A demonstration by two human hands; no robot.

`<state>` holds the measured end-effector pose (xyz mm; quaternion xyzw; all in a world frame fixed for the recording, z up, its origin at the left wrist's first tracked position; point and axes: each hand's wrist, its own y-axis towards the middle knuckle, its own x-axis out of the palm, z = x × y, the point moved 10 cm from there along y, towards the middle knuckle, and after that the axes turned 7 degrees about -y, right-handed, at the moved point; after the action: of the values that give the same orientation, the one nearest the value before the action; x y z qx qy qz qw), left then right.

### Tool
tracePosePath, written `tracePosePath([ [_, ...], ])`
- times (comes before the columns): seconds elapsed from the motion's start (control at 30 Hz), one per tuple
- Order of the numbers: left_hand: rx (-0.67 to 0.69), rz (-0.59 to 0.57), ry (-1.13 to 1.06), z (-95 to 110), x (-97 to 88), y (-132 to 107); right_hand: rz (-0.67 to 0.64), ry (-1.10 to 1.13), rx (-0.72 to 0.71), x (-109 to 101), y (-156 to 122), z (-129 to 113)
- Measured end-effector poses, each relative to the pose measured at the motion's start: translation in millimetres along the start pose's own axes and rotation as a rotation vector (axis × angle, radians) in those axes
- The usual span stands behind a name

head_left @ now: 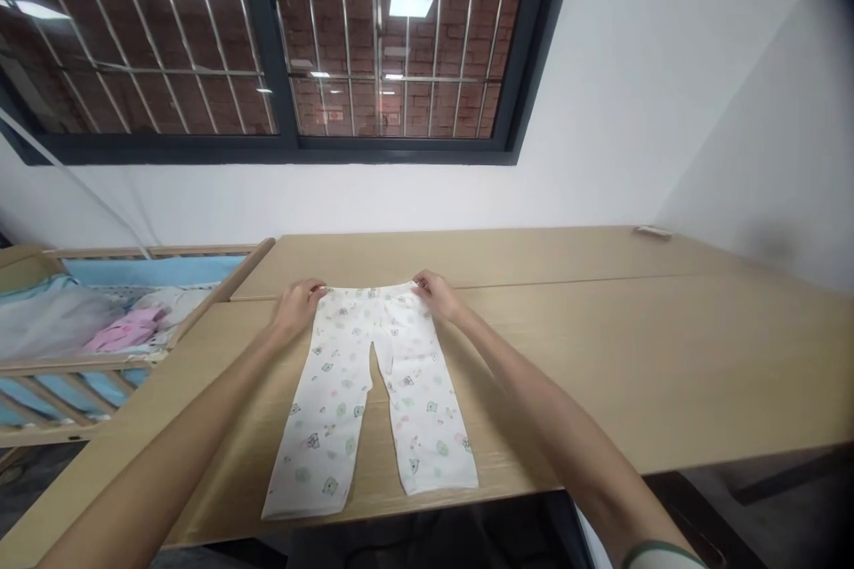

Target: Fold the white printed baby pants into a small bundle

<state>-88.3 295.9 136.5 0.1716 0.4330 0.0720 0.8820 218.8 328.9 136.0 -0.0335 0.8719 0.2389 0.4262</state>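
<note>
A pair of white baby pants (347, 347) with a small green and grey animal print lies spread on the wooden table (567, 347). Its waistband is at the far side, and both legs point toward me, the hems close to the table's front edge. My left hand (298, 304) pinches the left corner of the waistband. At the opposite corner, my right hand (437, 293) has its fingers closed on the waistband too. The band is stretched fairly straight between them.
On the left stands a wooden crib (80, 364) with blue lining, holding pale bedding and a pink cloth (128, 329). A barred window (400, 147) is in the white wall behind the table. Some small flat white item (652, 232) lies at the table's far right.
</note>
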Motion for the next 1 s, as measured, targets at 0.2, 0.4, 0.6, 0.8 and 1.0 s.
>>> tracePosePath([
  [0.2,-0.095,-0.026,0.013,-30,49.3,13,-0.030,0.021,0.136,48,5,49],
  [0.4,-0.147,-0.040,0.048,-44,71.3,24,-0.016,0.018,0.229,64,13,77],
  [0.6,-0.234,-0.047,0.071,-57,84.0,30,0.007,0.037,0.302,66,24,91],
  [0.8,-0.264,-0.051,0.072,-52,86.1,36,-0.006,0.105,0.428,69,26,102],
  [1.0,-0.211,-0.031,0.080,-16,72.3,28,-0.015,0.145,0.478,65,24,107],
])
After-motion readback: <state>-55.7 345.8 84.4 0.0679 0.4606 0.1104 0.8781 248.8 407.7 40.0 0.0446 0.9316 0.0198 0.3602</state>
